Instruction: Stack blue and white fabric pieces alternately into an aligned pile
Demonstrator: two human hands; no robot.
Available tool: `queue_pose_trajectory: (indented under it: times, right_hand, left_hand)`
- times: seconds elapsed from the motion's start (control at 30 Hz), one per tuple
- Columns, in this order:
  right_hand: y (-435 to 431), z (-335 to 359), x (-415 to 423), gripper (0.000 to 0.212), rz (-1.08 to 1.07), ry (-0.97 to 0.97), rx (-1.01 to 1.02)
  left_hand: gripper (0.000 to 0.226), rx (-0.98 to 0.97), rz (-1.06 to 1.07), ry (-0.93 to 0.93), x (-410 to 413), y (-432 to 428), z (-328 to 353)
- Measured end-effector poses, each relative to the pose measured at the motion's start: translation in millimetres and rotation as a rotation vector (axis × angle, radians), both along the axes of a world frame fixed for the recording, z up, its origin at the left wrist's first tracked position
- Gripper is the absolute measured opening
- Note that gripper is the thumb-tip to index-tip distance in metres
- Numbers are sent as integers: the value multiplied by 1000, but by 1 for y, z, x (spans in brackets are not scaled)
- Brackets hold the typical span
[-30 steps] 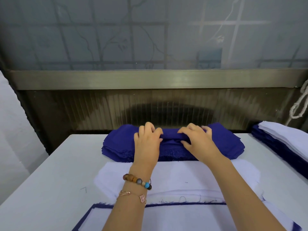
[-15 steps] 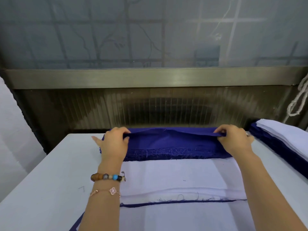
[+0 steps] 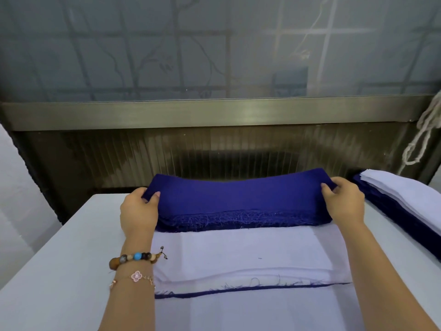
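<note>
At the far middle of the bench (image 3: 59, 259) we hold the top blue piece (image 3: 238, 193) stretched wide, raised a little off the blue stack (image 3: 238, 219), whose frayed near edge shows under it. Our left hand (image 3: 138, 211) pinches the left end, thumb on top, and our right hand (image 3: 346, 204) grips the right end with its fingers (image 3: 328, 189) curled over the cloth.

A second ago both hands were bunched at the middle of the stack. They have since slid out to the ends, and the piece is now lifted, sagging slightly at its centre. We judge that the layer is freed and ready to carry, though we cannot tell whether only one layer came up.

Just near of the stack lies the growing pile (image 3: 238, 254), white on top, with a blue edge peeping out along its near side, so blue looks due next. The next move calls for drawing the piece toward us and laying it square, edges matched.

At the right sits a side stack (image 3: 405, 199), white over blue. A beaded bracelet (image 3: 136, 257) circles our left wrist, and a pale cord (image 3: 422, 139) hangs at the far right.
</note>
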State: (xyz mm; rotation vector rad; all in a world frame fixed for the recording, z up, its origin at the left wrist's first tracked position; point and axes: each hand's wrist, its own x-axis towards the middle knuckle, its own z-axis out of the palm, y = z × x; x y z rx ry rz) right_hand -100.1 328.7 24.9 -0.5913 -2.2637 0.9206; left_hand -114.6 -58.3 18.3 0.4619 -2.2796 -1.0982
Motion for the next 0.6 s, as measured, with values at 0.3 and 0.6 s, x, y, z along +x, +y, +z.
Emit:
queue_pose_trajectory:
  times: [0.3, 0.6]
  right_hand:
    - [9, 20, 24, 17, 37, 134, -124]
    - [25, 17, 106, 18, 153, -11, -21]
  left_hand:
    - [21, 120, -53, 96, 19, -1, 29]
    - [17, -74, -210, -29, 89, -17, 33]
